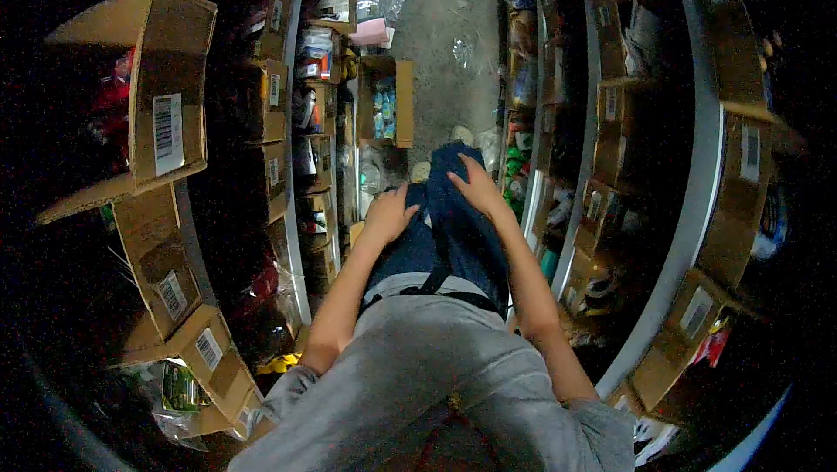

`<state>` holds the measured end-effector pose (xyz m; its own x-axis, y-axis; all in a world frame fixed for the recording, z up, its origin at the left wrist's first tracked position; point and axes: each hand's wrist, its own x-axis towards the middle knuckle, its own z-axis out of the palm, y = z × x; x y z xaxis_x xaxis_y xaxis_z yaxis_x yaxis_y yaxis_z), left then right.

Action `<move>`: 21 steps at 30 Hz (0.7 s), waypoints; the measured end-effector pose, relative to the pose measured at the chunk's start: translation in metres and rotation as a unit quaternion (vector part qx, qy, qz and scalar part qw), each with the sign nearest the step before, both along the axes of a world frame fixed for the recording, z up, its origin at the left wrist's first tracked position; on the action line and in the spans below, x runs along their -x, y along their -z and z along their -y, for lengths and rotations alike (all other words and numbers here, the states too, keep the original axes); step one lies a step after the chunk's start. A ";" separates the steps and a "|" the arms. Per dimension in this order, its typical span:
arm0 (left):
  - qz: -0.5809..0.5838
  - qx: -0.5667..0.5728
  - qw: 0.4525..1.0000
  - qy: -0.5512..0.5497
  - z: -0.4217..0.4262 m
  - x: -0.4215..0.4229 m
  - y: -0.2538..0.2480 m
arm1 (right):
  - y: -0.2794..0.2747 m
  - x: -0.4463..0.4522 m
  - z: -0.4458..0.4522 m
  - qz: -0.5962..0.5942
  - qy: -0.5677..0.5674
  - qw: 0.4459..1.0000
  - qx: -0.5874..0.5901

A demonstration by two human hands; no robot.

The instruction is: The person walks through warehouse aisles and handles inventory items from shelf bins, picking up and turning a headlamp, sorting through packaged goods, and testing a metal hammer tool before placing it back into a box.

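Note:
My left hand [390, 213] rests near the thigh of my dark blue trousers [405, 254], its fingers apart and nothing in it. On the other leg, near the knee, lies my right hand [472, 184], with thumb and fingers spread and empty. Beyond my hands, an open cardboard box [404, 104] on the floor holds several small blue and green packages [384, 106]. The tips of two light shoes show just past my knees.
Shelves of labelled cardboard boxes [193, 106] line the left side, and more boxes [748, 158] fill the shelves on the right. Between them runs a narrow concrete aisle [445, 1] with clear plastic wrap [390, 3] and a pink sheet [370, 33] beside the left shelf.

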<state>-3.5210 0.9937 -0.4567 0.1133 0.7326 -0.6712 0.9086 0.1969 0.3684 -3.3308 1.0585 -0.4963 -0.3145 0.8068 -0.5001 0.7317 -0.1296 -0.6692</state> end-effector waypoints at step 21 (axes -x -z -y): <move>-0.010 -0.006 0.994 -0.106 -0.102 -0.049 -0.013 | -0.032 0.001 -0.173 0.022 -0.128 0.990 0.051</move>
